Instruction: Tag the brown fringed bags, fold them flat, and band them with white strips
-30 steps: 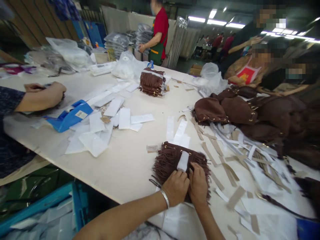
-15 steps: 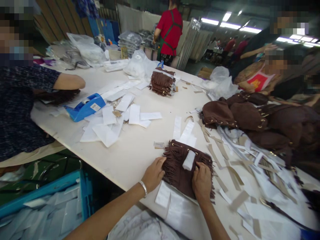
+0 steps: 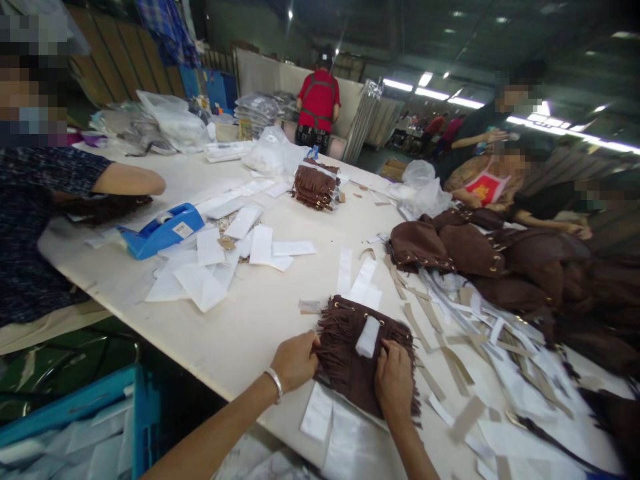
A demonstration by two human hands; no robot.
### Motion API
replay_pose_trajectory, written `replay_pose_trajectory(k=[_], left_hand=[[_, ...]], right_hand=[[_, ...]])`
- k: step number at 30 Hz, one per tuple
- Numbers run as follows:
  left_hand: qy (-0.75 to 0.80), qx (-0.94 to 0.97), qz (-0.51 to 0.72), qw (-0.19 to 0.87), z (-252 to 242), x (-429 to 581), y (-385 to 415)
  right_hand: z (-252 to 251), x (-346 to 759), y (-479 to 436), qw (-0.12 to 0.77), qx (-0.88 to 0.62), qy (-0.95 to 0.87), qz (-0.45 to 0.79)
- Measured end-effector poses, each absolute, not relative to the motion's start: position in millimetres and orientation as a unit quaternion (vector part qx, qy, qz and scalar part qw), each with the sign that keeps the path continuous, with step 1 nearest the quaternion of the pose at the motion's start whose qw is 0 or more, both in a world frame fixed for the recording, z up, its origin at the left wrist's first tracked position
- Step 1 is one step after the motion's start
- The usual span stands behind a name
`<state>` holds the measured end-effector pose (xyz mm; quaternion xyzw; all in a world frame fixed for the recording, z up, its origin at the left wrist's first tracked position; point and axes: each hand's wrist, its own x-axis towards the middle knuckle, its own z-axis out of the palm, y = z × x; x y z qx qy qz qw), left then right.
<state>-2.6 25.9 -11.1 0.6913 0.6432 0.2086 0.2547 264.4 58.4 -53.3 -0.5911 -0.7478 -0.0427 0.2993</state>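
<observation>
A dark brown fringed bag lies flat on the table in front of me, with metal eyelets along its far edge. A white wrapped roll rests on its front, below the eyelets. My left hand, wearing a bracelet, is closed at the bag's left edge, fingertips at the fringe. On the right part of the bag lies my right hand, its fingers curled together against the material; the fingertips are partly hidden. White strips lie just beyond the bag, and a white packet sticks out under its near edge.
White paper pieces and a blue tape dispenser lie left. Stacked fringed bags stand farther back. Brown bags and scattered beige strips cover the right side. A blue crate stands lower left. Co-workers are around.
The view has tilted slightly, so the bag and table appear lower and farther left. Both hands remain on the bag. The person in red at the back has turned and bent forward.
</observation>
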Motion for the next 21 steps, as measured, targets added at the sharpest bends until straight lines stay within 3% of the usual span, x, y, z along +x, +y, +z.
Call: replay_pose_trajectory(k=[8,21], left_hand=[[0.682,0.633,0.218,0.294,-18,27,78],[0.741,0.543,0.245,0.310,-25,52,69]], right_hand=[[-53,265,60,0.319,-0.581,-0.747,-0.049],[-48,265,58,0.302,-0.615,-0.728,-0.002]])
